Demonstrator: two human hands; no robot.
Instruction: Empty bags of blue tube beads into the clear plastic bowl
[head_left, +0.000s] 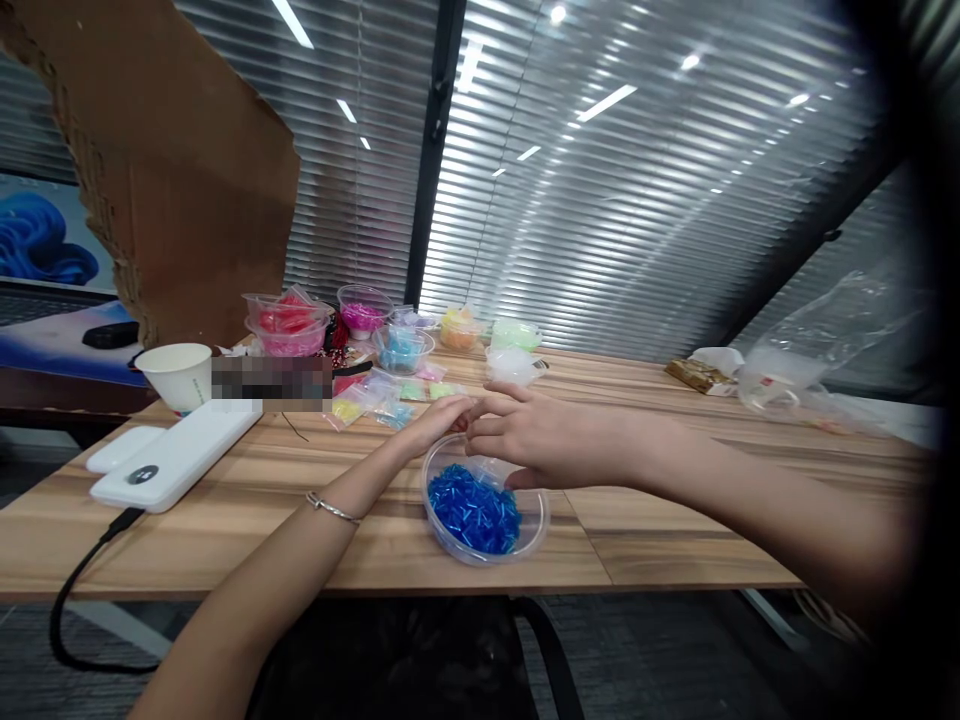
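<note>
A clear round plastic bowl (pixel 541 535) stands near the front edge of the table, with a heap of shiny blue tube-like pieces (pixel 476 512) inside. My right hand (pixel 514 435) is over the bowl's far side, its fingers stretched toward the left and the thumb apart below them. I see nothing in its grasp. At the bowl's far left rim is my left hand (pixel 441 422), with a silver bangle (pixel 332 509) on the forearm. Its fingertips meet the right fingers and are partly hidden there, so their grip does not show.
Behind are tubs of red pieces (pixel 289 320), magenta pieces (pixel 361 318) and light-blue pieces (pixel 401 350), plus small bags (pixel 360 400). At left are a paper cup (pixel 176 375), a white power bank (pixel 176 455) with a cable, and cardboard (pixel 202 180). A plastic bag (pixel 810 345) lies right.
</note>
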